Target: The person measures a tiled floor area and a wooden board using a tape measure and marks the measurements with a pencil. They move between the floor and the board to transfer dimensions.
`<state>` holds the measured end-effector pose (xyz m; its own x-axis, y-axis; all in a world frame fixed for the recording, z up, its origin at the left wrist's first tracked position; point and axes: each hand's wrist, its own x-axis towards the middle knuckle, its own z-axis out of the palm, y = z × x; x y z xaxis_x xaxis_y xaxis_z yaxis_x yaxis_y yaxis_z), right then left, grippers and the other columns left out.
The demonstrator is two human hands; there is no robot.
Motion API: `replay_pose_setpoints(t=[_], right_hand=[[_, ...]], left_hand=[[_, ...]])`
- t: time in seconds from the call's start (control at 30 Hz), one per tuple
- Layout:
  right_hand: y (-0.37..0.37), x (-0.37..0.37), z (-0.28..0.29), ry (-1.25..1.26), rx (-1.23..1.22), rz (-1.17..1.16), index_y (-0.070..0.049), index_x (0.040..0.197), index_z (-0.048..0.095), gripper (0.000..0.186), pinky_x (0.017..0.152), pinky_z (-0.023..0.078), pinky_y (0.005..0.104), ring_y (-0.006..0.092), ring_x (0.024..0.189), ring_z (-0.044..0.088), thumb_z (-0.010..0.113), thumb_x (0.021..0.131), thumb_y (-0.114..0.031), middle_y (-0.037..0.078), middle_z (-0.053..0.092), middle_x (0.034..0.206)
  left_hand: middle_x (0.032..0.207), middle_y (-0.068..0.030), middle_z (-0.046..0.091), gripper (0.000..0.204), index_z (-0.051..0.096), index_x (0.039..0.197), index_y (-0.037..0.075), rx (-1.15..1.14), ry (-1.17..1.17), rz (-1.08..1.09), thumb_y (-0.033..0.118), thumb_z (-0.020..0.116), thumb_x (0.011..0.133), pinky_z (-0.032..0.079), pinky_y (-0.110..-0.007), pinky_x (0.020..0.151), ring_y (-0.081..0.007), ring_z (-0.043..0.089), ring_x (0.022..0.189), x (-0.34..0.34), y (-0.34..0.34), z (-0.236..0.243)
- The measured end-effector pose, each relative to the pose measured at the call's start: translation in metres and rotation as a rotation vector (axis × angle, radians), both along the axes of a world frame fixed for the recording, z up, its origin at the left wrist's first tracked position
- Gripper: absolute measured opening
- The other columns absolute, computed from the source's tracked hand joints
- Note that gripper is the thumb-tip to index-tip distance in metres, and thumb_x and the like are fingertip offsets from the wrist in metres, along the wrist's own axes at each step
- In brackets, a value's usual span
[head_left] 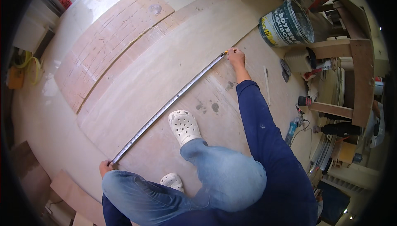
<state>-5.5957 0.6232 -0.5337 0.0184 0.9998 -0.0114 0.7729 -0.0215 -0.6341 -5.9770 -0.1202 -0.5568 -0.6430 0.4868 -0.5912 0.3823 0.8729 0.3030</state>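
Observation:
A long silver metal straightedge lies slantwise across a large pale plywood sheet. Its near-left end is in the fingers of my left hand, which is partly hidden behind my knee. At the far-right end, my right hand is closed, with its fingertips pinching a small yellow thing against the bar; its kind is too small to tell. Bare plywood with dark smudges lies on my side of the bar. My foot in a white clog stands on it, close to the straightedge.
A cracked plywood piece lies beyond the sheet. At the far right are a dark green and white bucket and a wooden frame. A corded power tool and a thin stick lie right of my arm. Another person's leg shows at right.

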Motion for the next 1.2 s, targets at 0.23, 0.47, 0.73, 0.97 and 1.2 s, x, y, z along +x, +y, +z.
replay_pose_setpoints(t=[0.23,0.47,0.73,0.97,1.2], right_hand=[[-0.021,-0.029,0.008,0.107,-0.125,0.04,-0.003,0.091,0.067,0.032,0.076,0.05,0.036,0.0301,0.084,0.065,0.055,0.084,-0.031,0.018,0.068,0.086],[-0.015,-0.021,0.005,-0.002,-0.054,0.074,-0.005,0.091,0.068,0.031,0.074,0.05,0.0366,0.0309,0.083,0.065,0.056,0.084,-0.032,0.017,0.068,0.085],[-0.025,-0.03,0.012,0.028,-0.09,0.042,-0.005,0.092,0.068,0.031,0.074,0.05,0.0364,0.0298,0.083,0.065,0.056,0.085,-0.033,0.017,0.068,0.085],[-0.02,-0.024,0.004,0.039,-0.068,0.078,-0.004,0.094,0.067,0.032,0.075,0.05,0.0366,0.0307,0.084,0.065,0.055,0.085,-0.033,0.017,0.068,0.086],[-0.022,-0.028,0.009,-0.064,-0.042,0.124,-0.004,0.093,0.068,0.032,0.078,0.049,0.0388,0.0339,0.087,0.064,0.054,0.084,-0.032,0.019,0.067,0.089]], left_hand=[[0.081,-0.02,0.063,0.015,0.069,0.088,0.004,-0.067,-0.047,0.105,0.013,0.068,0.076,0.048,-0.04,0.074,-0.0328,0.061,0.08,-0.012,-0.028,-0.007],[0.082,-0.0187,0.063,0.015,0.069,0.088,0.004,-0.04,-0.08,0.142,0.012,0.067,0.076,0.048,-0.039,0.074,-0.0316,0.061,0.079,-0.005,-0.018,-0.004],[0.079,-0.018,0.064,0.015,0.069,0.088,0.004,-0.019,-0.084,0.123,0.012,0.067,0.075,0.048,-0.039,0.07,-0.0311,0.062,0.075,-0.006,-0.018,0.002],[0.081,-0.0189,0.064,0.015,0.07,0.088,0.006,-0.045,-0.087,0.149,0.014,0.068,0.075,0.048,-0.039,0.071,-0.0314,0.062,0.077,-0.008,-0.028,-0.012],[0.085,-0.0188,0.063,0.016,0.07,0.09,0.007,-0.12,-0.079,0.129,0.015,0.069,0.076,0.048,-0.039,0.074,-0.0328,0.061,0.081,-0.011,-0.031,-0.009]])
